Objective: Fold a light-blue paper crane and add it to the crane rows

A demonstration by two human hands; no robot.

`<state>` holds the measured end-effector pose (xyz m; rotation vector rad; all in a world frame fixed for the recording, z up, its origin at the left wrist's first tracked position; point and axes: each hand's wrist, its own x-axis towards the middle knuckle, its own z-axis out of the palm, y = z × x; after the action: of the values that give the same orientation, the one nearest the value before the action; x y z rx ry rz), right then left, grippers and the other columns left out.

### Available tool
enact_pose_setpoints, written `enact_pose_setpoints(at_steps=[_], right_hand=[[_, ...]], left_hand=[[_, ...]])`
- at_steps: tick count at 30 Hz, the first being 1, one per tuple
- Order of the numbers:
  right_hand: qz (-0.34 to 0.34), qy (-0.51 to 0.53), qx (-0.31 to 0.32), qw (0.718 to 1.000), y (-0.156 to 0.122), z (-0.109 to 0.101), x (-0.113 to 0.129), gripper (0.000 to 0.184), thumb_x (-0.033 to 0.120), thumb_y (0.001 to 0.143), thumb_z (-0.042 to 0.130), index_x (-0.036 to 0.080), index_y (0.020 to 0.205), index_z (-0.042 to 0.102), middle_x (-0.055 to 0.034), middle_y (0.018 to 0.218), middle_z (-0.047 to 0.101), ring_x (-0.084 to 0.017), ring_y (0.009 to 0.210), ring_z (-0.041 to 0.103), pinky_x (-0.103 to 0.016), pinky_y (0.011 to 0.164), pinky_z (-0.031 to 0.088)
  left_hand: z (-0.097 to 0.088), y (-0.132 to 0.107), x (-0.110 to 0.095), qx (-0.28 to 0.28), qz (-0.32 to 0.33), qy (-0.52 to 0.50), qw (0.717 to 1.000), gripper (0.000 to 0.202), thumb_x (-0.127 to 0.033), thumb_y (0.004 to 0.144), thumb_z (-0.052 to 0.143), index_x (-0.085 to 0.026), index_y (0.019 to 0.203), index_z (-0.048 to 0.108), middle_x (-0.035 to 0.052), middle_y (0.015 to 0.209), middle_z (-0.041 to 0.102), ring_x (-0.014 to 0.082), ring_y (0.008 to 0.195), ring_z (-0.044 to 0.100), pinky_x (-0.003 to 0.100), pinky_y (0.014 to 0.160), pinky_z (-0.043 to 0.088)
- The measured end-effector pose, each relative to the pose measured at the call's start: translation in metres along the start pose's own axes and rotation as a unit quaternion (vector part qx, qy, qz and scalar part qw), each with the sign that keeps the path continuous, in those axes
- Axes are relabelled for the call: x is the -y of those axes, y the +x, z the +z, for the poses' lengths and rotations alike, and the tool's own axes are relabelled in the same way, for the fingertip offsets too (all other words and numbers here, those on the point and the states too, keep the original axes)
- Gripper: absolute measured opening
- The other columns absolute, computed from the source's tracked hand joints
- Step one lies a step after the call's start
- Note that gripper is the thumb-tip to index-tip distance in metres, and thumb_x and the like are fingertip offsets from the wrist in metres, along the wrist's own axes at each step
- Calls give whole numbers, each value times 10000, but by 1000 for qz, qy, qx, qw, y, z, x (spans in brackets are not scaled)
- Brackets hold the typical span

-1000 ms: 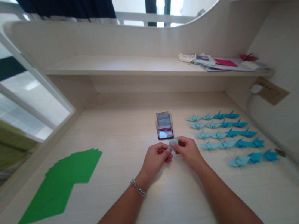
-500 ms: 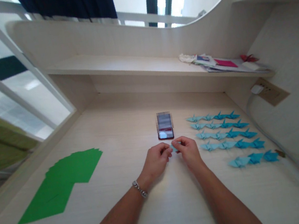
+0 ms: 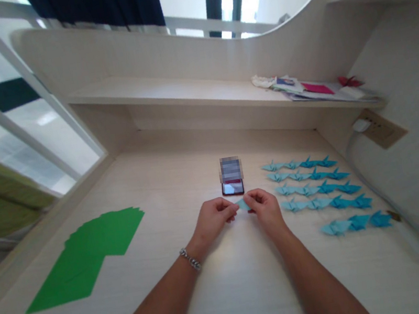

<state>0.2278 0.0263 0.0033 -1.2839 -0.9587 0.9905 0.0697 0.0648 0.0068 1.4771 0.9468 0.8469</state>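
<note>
A small piece of folded light-blue paper (image 3: 243,204) is pinched between my two hands over the middle of the desk. My left hand (image 3: 215,214) grips its left corner with thumb and fingers, and a chain bracelet circles that wrist. My right hand (image 3: 264,205) holds the right side, its fingers covering part of the paper. Just beyond the hands lies a phone (image 3: 233,188), its upper part blurred out. To the right, folded paper cranes (image 3: 310,188) in light to deeper blue stand in several rows.
Green paper sheets (image 3: 90,255) lie fanned out at the left of the desk (image 3: 177,156). A shelf (image 3: 167,90) along the back holds papers (image 3: 316,89) at its right. A cable (image 3: 373,186) runs from a wall socket (image 3: 382,128) down the right side.
My left hand has shifted slightly up and left, and its wrist has moved left. More of the light-blue paper shows between the hands, which both still hold it.
</note>
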Motion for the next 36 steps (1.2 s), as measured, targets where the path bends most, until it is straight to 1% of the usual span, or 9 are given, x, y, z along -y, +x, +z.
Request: enact_pose_setpoints(at_steps=[5, 8, 11, 13, 16, 20, 23, 29, 36], right_hand=[[46, 14, 3, 999, 4, -4, -1, 239, 395, 684, 674, 173, 758, 622, 15, 657, 588, -121, 589, 535, -219, 499, 456], [6, -2, -31, 999, 4, -2, -2, 254, 404, 696, 675, 177, 807, 649, 8, 680, 605, -127, 604, 540, -226, 503, 466], [-48, -1, -73, 996, 2, 2, -2, 249, 386, 704, 683, 176, 838, 684, -18, 739, 651, -141, 641, 566, -253, 552, 485], [-82, -4, -79, 993, 0, 6, -1, 221, 356, 700, 697, 180, 833, 706, -38, 794, 680, -165, 703, 599, -289, 624, 506], [-120, -8, -38, 992, -4, 12, 1, 162, 306, 688, 715, 205, 814, 729, -51, 886, 699, -198, 829, 631, -343, 772, 512], [-123, -17, 18, 992, -7, 16, 2, 177, 281, 691, 716, 238, 862, 737, -57, 1014, 684, -217, 967, 619, -377, 893, 479], [-117, -22, 34, 992, -7, 15, 2, 196, 272, 700, 711, 244, 892, 733, -60, 1045, 677, -225, 997, 612, -386, 910, 470], [-88, -10, 70, 994, -8, 14, 5, 223, 273, 685, 721, 235, 904, 731, -66, 1108, 660, -238, 1045, 596, -380, 919, 464], [-56, -6, 62, 996, -7, 14, 6, 242, 301, 666, 732, 206, 888, 733, -79, 1059, 684, -248, 1001, 618, -410, 937, 440]], left_hand=[[-9, 6, -2, -60, 13, -28, 998, 249, -376, 742, 623, -136, 677, 618, 13, 574, 612, 110, 523, 545, 222, 525, 436], [-5, 6, -1, -81, -10, -72, 994, 302, -433, 770, 587, -138, 707, 596, 28, 637, 634, 113, 534, 572, 226, 513, 454], [3, 4, -1, -50, -36, -92, 994, 326, -456, 749, 613, -133, 716, 592, 51, 677, 654, 124, 538, 592, 227, 492, 458], [9, 2, 0, -25, -35, -89, 995, 317, -441, 731, 643, -126, 724, 611, 62, 684, 662, 136, 572, 608, 232, 517, 469], [12, 0, 1, -30, -25, -118, 992, 285, -407, 724, 663, -131, 787, 636, 58, 724, 664, 151, 657, 628, 237, 566, 487], [9, 1, 3, -59, -16, -190, 980, 237, -350, 708, 690, -150, 825, 637, 31, 776, 642, 137, 715, 615, 238, 617, 503], [8, 3, 5, -71, 1, -219, 973, 218, -310, 697, 705, -152, 833, 640, 29, 801, 636, 130, 730, 601, 247, 653, 507], [5, 5, 7, -80, 30, -213, 973, 195, -258, 665, 734, -136, 789, 647, 61, 869, 656, 158, 794, 606, 295, 737, 502], [2, 4, 5, -74, 68, -175, 979, 155, -237, 677, 723, -142, 788, 669, 85, 956, 672, 192, 912, 613, 347, 880, 452]])
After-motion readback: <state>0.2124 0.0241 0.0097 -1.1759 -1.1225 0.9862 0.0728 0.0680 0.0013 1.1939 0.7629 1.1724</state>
